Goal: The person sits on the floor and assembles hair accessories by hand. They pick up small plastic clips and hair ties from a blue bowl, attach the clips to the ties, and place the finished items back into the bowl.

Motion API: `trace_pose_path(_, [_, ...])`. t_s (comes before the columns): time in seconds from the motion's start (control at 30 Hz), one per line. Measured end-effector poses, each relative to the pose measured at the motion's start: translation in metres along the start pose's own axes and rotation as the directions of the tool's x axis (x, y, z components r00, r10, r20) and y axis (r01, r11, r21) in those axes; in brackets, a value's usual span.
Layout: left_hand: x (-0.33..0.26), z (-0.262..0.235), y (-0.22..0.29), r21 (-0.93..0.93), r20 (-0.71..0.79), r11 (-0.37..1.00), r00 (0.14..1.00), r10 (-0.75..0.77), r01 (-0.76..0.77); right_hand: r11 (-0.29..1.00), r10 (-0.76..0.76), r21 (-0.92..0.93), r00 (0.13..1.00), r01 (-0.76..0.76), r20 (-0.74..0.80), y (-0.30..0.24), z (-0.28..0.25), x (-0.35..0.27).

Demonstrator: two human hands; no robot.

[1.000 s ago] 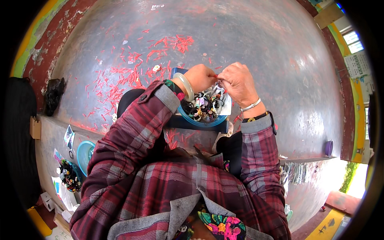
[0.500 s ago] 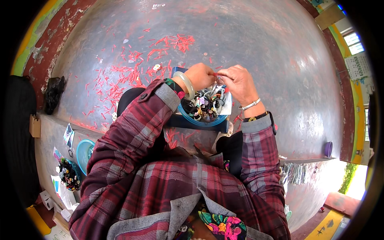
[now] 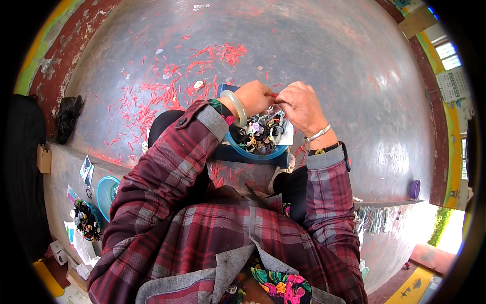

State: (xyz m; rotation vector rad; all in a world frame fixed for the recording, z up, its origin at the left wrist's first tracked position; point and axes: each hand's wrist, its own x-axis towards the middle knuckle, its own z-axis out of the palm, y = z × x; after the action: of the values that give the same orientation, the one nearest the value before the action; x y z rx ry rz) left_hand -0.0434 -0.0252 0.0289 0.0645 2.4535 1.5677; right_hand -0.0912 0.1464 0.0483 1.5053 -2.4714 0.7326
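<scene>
My left hand point(image 3: 254, 97), with a pale bangle at its wrist, is closed in a pinch. Facing it, my right hand point(image 3: 302, 107) is closed too, a silver bracelet at that wrist. A small red strip point(image 3: 274, 95) stretches between the fingertips of both hands; its ends are hidden by the fingers. Just below the hands lies a heap of hair ties point(image 3: 257, 133), mostly black with coloured charms, in a round blue basin point(image 3: 259, 156). The basin rests on a dark blue stand point(image 3: 221, 153) in front of my knees.
Red scraps point(image 3: 147, 114) litter the grey floor, thickest ahead and to the left. To my left are a turquoise basin point(image 3: 105, 195), another pile of hair ties point(image 3: 86, 223) and a black bag point(image 3: 67, 119). A purple container point(image 3: 415, 189) stands at the far right.
My right hand has turned slightly, its fingers curling more tightly. The left hand has hardly moved, and the red strip remains between them.
</scene>
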Motion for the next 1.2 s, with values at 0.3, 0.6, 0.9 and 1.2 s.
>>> trace_pose_path(0.3, [0.002, 0.001, -0.001, -0.464, 0.085, 0.872, 0.988, -0.130, 0.154, 0.995, 0.049, 0.095, 0.994, -0.040, -0.095, -0.007, 0.001, 0.006])
trace_pose_path(0.6, [0.005, -0.004, 0.001, -0.679, 0.010, 0.728, 0.992, -0.123, 0.097, 0.686, 0.525, 0.661, 0.836, -0.303, -0.162, 0.019, -0.010, 0.000])
trace_pose_path(0.9, [0.003, -0.003, 0.004, -0.395, 0.036, 0.914, 0.996, -0.082, 0.089, 0.563, 0.553, 0.720, 0.832, -0.406, 0.037, 0.003, -0.016, 0.001])
trace_pose_path(1.2, [0.000, -0.003, 0.007, -0.556, 0.099, 0.823, 0.992, -0.074, 0.117, 0.945, 0.231, 0.278, 0.953, -0.172, -0.198, -0.003, -0.012, 0.002])
